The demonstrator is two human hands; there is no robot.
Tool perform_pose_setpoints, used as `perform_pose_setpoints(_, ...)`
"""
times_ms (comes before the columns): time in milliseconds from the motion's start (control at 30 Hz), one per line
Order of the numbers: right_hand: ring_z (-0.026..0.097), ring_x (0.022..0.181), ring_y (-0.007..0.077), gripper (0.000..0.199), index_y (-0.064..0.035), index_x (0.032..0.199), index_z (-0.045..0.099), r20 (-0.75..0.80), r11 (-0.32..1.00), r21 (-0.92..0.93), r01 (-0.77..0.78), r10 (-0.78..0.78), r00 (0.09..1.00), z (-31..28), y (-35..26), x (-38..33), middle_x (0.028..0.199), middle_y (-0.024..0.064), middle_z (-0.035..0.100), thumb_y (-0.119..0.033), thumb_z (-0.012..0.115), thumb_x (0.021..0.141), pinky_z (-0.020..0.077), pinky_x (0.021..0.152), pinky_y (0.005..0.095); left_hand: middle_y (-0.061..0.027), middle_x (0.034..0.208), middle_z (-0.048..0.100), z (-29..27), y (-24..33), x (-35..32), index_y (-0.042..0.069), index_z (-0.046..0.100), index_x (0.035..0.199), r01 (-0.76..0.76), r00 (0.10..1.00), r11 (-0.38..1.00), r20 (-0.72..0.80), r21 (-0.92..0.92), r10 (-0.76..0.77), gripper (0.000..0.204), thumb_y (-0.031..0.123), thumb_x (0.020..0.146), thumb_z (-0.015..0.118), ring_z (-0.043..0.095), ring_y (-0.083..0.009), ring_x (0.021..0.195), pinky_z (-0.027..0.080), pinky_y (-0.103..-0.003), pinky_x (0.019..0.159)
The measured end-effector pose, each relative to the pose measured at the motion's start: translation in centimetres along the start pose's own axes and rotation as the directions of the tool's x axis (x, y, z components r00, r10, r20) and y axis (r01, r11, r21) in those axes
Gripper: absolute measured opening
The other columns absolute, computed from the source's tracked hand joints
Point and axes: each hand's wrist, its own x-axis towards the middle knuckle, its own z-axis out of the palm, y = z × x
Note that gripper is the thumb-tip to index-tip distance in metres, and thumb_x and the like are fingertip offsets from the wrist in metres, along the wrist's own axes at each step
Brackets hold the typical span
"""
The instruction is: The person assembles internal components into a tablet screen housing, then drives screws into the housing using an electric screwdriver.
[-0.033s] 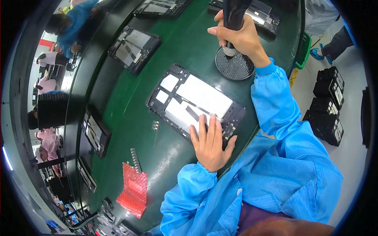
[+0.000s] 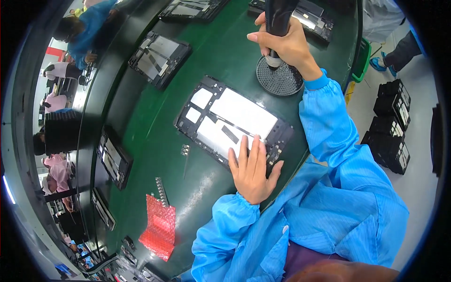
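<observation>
A black-framed tablet body (image 2: 244,111) with its silver battery exposed lies tilted on the green work surface in front of me. My left hand (image 2: 253,176) rests on its near edge with the fingers spread and nothing gripped. Up at the top right, my right hand (image 2: 289,44) is wrapped round a black electric screwdriver (image 2: 278,21), held upright. The screwdriver's lower end meets a round tray (image 2: 282,83) pitted with small holes; whether the bit sits in one cannot be made out.
More tablet bodies (image 2: 159,58) lie at the far left and along the belt (image 2: 89,141). Red bubble wrap (image 2: 162,225) and a strip of small metal parts (image 2: 161,190) lie at the left. Black stacked units (image 2: 392,103) stand on the floor at the right. Other people sit across the line.
My left hand has shifted very slightly to the right on the tablet body. The right hand and the screwdriver look almost the same.
</observation>
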Motion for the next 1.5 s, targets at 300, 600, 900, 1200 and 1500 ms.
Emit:
perform_pose_setpoints(300,0.054,0.047,0.009,0.026,-0.0001,0.093,0.053,-0.006,0.999,-0.009,-0.031,0.031,1.0,-0.5,-0.1,0.5,0.059,0.0021,0.056,-0.005,0.073,0.077,0.0436,0.045,0.0219,-0.0157,0.084,0.068,0.5,0.0,1.2,-0.003,0.063,0.094,-0.01,0.99,0.858,-0.126,-0.514,-0.064,0.02,-0.011,0.077,0.062,0.066,-0.0248,0.072,0.05,-0.033,0.076)
perform_pose_setpoints(600,0.054,0.049,0.0088,0.028,-0.001,0.095,0.055,-0.029,0.996,0.018,-0.083,0.084,0.996,0.2,-0.2,0.3,0.061,0.0017,0.056,-0.006,0.074,0.076,0.0421,0.046,0.0223,-0.0133,0.083,0.065,0.1,0.4,0.3,-0.002,0.065,0.084,0.122,0.941,0.764,-0.17,-0.633,-0.292,0.014,-0.008,0.072,0.07,0.065,-0.0238,0.075,0.052,-0.029,0.068)
perform_pose_setpoints(900,0.052,0.042,0.0145,0.03,-0.0007,0.095,0.05,-0.041,0.049,0.996,0.072,-0.46,0.887,5.0,0.8,0.9,0.059,0.0052,0.053,0.004,0.069,0.071,0.0409,0.039,0.0258,-0.0126,0.083,0.064,-4.7,-6.0,-1.1,-0.008,0.061,0.092,0.437,0.633,0.303,0.05,-0.847,-0.773,0.01,-0.002,0.085,0.061,0.066,-0.0196,0.073,0.054,-0.027,0.068)
perform_pose_setpoints(1200,0.055,0.045,0.0158,0.038,-0.0019,0.099,0.045,0.071,0.946,0.319,-0.049,0.027,0.997,9.6,-8.4,-3.9,0.061,0.0075,0.054,0.007,0.07,0.071,0.042,0.039,0.0254,-0.0071,0.076,0.063,-5.4,-9.5,0.1,-0.004,0.061,0.094,0.558,0.619,0.382,0.064,-0.737,-0.782,0.019,0.011,0.085,0.066,0.061,-0.0122,0.063,0.049,-0.022,0.05)
perform_pose_setpoints(1500,0.056,0.05,0.0112,0.04,-0.0003,0.1,0.048,0.327,0.896,0.392,-0.209,0.077,0.942,14.4,-10.5,-5.1,0.064,0.0061,0.057,0.008,0.073,0.07,0.0415,0.043,0.0219,-0.0061,0.076,0.063,-5.7,-10.9,0.6,-0.003,0.061,0.092,0.578,0.657,0.378,0.139,-0.723,-0.741,0.015,0.009,0.084,0.066,0.06,-0.0113,0.064,0.051,-0.022,0.051)
